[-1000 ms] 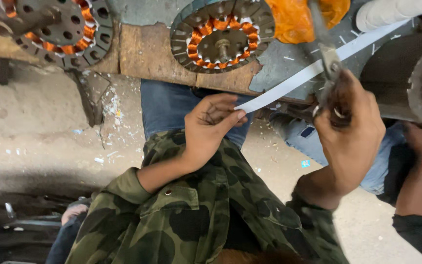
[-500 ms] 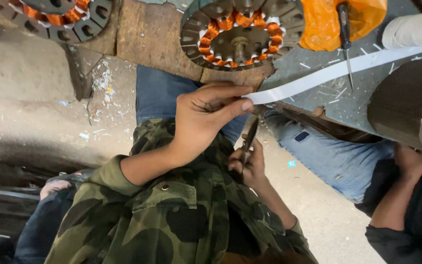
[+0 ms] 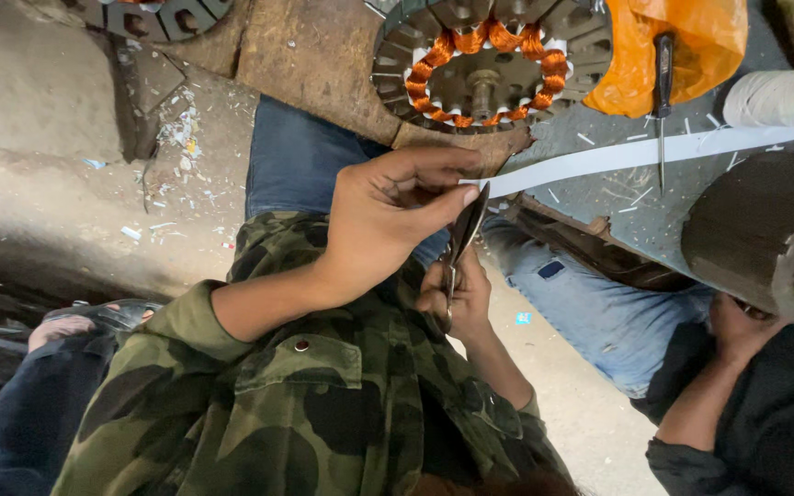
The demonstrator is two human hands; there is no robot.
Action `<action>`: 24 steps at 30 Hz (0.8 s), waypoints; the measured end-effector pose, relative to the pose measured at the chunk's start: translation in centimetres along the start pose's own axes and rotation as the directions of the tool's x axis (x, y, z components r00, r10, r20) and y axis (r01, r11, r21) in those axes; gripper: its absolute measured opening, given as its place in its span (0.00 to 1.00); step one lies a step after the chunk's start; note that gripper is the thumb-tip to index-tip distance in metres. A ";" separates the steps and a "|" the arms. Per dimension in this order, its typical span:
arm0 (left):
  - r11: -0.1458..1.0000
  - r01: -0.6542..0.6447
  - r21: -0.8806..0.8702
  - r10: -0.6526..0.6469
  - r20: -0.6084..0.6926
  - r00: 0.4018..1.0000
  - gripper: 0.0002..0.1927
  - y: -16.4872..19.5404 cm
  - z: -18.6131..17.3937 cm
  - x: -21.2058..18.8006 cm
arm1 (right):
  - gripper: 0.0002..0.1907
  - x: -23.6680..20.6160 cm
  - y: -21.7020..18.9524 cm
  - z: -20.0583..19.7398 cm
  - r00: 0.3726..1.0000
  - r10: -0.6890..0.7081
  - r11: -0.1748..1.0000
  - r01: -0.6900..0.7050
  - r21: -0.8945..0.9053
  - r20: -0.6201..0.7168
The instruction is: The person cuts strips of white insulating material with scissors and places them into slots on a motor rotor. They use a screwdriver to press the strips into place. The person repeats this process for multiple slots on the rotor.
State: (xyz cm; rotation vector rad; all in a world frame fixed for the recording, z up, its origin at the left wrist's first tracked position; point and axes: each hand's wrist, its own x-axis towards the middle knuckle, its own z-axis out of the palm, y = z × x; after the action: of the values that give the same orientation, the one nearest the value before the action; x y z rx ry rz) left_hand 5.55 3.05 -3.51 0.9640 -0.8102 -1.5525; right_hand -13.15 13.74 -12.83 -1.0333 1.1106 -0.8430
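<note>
My left hand (image 3: 388, 220) pinches the near end of a long white paper strip (image 3: 636, 152) between thumb and fingers. The strip runs up and right across the grey bench to a white roll (image 3: 783, 96). Just below, my right hand (image 3: 457, 303) grips a pair of dark scissors (image 3: 463, 239). Their blades point up and touch the strip's end right at my left fingertips. A round stator with copper windings (image 3: 489, 55) lies on the bench above my hands.
An orange plastic bag (image 3: 682, 46) and a screwdriver (image 3: 662, 101) lie on the bench at upper right. A large dark motor housing (image 3: 765, 239) sits at right. Another person's hand (image 3: 737, 331) and jeans-clad leg (image 3: 590, 303) are below it. Paper scraps litter the floor (image 3: 66, 184).
My right hand came down from the upper right with the scissors and now sits under my left hand, blades at the strip's end. The left hand kept its hold on the strip.
</note>
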 end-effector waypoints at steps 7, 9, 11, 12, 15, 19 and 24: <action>1.000 0.010 -0.016 -0.010 0.012 1.000 0.15 0.1 -0.1 -0.1 | 0.53 0.1 0.1 0.0 0.998 0.060 0.997 -0.062 -0.046 -0.034; 0.999 0.037 0.013 -0.037 0.001 0.999 0.14 0.4 0.0 0.0 | 0.53 0.1 0.3 0.1 0.996 0.079 0.997 -0.079 0.009 -0.041; 0.994 0.104 0.032 -0.104 -0.022 0.994 0.11 0.8 0.2 -0.1 | 0.53 0.1 0.5 0.0 0.998 0.046 0.997 -0.044 0.056 -0.039; 0.996 0.058 0.066 -0.058 -0.001 0.998 0.11 1.0 0.2 -0.1 | 0.53 0.1 0.7 0.0 0.999 0.003 0.997 -0.001 0.076 -0.032; 0.992 -0.052 0.117 0.047 0.046 0.998 0.11 1.7 -0.2 -0.5 | 0.58 0.0 1.1 -0.2 0.988 -0.155 0.977 0.153 0.148 0.003; 0.997 -0.061 0.053 0.058 0.049 0.997 0.14 2.1 -0.3 -0.5 | 0.62 0.2 1.5 -0.5 0.992 -0.126 0.987 0.128 0.098 -0.029; 0.997 -0.042 0.066 0.041 0.017 0.999 0.17 2.3 -0.4 -0.4 | 0.60 0.1 1.3 0.0 0.999 -0.048 0.998 0.048 0.028 -0.005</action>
State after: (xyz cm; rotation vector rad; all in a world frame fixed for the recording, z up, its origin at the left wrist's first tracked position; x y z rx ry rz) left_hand 6.93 3.00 -1.63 0.9784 -0.8926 -1.5075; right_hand -13.07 14.10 -14.12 -1.0391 1.0782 -0.8968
